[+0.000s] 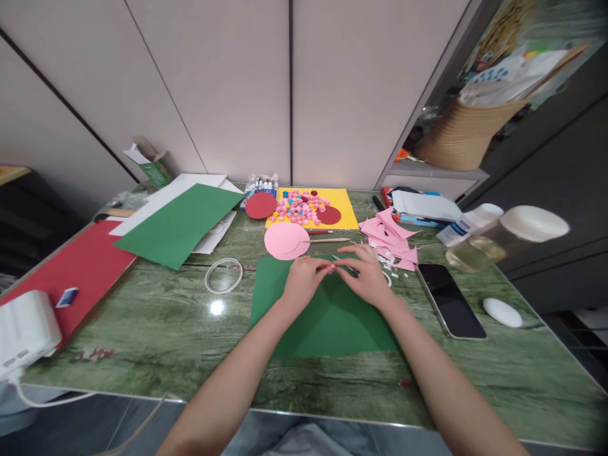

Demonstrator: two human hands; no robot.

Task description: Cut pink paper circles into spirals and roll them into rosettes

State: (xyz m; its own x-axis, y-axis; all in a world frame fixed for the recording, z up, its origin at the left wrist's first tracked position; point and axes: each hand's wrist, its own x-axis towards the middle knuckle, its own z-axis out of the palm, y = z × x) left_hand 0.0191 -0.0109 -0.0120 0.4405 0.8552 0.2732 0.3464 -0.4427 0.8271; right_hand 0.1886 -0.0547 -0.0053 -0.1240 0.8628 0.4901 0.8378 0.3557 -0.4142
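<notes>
Over a dark green paper sheet point(327, 323), my left hand point(304, 278) and my right hand point(365, 275) meet at the fingertips. Pinched between them is a small pink piece point(331, 268), probably rolled paper; fingers hide much of it. My right hand's other fingers are spread. Partly under that hand lie scissors point(350, 268). Just beyond my left hand are pink paper circles point(285, 240), overlapping. A thin wooden stick point(330, 240) lies beside them. Farther back, many small pink, red, yellow and blue curled pieces point(301, 208) sit on yellow paper point(346, 206).
Pink paper scraps point(392, 237) lie right of the hands, near a phone point(451, 301) and a lidded bottle point(503, 240). On the left are a tape roll point(223, 276), green paper point(183, 221), red paper point(90, 266) and a white power adapter point(28, 329).
</notes>
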